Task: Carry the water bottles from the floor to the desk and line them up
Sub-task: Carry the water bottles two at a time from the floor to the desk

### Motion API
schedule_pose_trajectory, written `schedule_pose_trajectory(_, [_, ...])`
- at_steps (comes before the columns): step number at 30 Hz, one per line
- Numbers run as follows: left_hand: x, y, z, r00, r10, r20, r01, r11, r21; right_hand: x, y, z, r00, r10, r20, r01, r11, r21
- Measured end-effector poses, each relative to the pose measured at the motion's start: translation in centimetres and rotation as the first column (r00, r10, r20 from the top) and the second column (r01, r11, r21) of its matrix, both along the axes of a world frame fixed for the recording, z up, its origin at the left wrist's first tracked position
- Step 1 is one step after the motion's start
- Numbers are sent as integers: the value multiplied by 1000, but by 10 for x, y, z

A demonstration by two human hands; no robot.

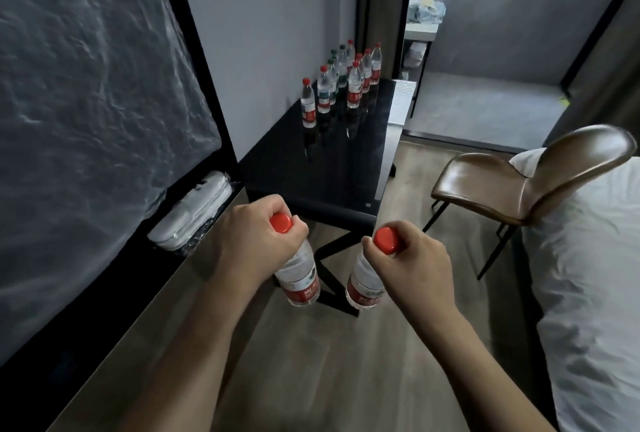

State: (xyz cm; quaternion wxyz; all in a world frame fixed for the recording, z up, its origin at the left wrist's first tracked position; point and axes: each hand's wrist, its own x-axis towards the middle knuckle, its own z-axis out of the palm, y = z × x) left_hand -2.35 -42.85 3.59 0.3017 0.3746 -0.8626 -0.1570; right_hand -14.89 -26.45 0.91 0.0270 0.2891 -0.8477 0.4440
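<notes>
Two clear plastic red-capped water bottles are held by their necks above the wooden floor (346, 379), short of the glossy black desk (311, 168): left bottle (299, 279) gripped by the left hand (252, 241), right bottle (363, 282) by the right hand (412, 265), fingers curled. Further bottles (341, 81) stand in rows at the desk's far end.

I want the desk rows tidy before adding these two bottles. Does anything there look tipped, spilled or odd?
Nothing is tipped or spilled. The bottles on the desk stand upright in two rows. One oddity: a few in the left row have dark green caps, while the rest are red.
</notes>
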Motion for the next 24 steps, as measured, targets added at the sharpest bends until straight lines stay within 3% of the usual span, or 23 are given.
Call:
schedule_pose_trajectory(5, [-57,-42,-4,1000,8,-15,-8,1000,-23,-59,-41,2,999,-37,1,37,999,-22])
schedule_pose_trajectory(15, [-185,-111,-33,999,-17,31,20,993,-116,-196,-111,-21,999,43,31,-43,999,9])
schedule_pose_trajectory(24, [-321,-140,-25,999,-46,11,47,995,-88,-323,-140,-26,998,21,61,-23,999,32])
